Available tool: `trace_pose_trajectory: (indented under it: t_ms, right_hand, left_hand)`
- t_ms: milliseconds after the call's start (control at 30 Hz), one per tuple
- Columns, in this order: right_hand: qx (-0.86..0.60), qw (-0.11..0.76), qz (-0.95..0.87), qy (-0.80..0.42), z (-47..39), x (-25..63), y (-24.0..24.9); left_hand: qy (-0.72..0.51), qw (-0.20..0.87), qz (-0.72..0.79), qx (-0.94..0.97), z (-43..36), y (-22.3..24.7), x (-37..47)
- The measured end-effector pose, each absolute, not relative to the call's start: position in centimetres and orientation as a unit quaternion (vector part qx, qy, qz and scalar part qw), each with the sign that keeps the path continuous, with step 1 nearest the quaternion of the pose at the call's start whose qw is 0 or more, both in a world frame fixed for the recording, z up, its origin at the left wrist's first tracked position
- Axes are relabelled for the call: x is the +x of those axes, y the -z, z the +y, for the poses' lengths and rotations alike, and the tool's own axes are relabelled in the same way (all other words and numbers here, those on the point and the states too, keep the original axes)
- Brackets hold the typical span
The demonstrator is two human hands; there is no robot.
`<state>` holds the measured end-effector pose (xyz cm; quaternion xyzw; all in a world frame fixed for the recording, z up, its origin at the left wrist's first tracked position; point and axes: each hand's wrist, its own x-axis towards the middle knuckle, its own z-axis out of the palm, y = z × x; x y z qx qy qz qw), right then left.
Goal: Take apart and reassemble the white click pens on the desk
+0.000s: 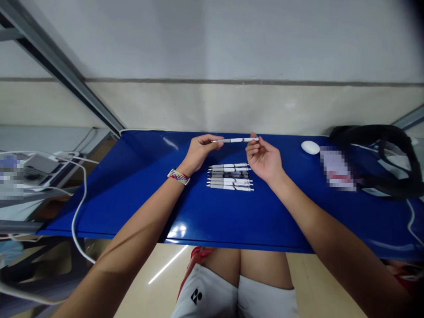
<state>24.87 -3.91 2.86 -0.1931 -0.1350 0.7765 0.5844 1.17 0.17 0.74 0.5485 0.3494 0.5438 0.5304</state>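
Between my two hands a white pen (pixel 236 140) with a grey grip is held level above the back of the blue table. My left hand (pixel 200 152) pinches its grey tip end with thumb and fingers. At the other end, the fingers of my right hand (pixel 265 159) are closed on the pen's push-button end. Below and nearer to me, several similar pens (pixel 230 183) lie side by side in a row, grey tips to the left. One in the middle of the row looks darker. The right hand partly covers the far pens' ends.
The blue table (pixel 139 198) stands against a pale wall. At the right lie a white oval object (pixel 310 147), a blurred packet and a black strap-like item (pixel 380 185). A white cable (pixel 82 198) hangs over the left edge, near metal frame posts.
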Motion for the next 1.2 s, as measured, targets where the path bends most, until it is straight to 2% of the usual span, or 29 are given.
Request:
trace_pose_trajectory:
  t_ms: [1200]
  right_hand:
    - [-0.211,0.596,-0.099,-0.769,-4.0,24.48,-2.73]
  left_hand:
    - [-0.541,0.517,0.359,0.558,0.42,-0.35,0.89]
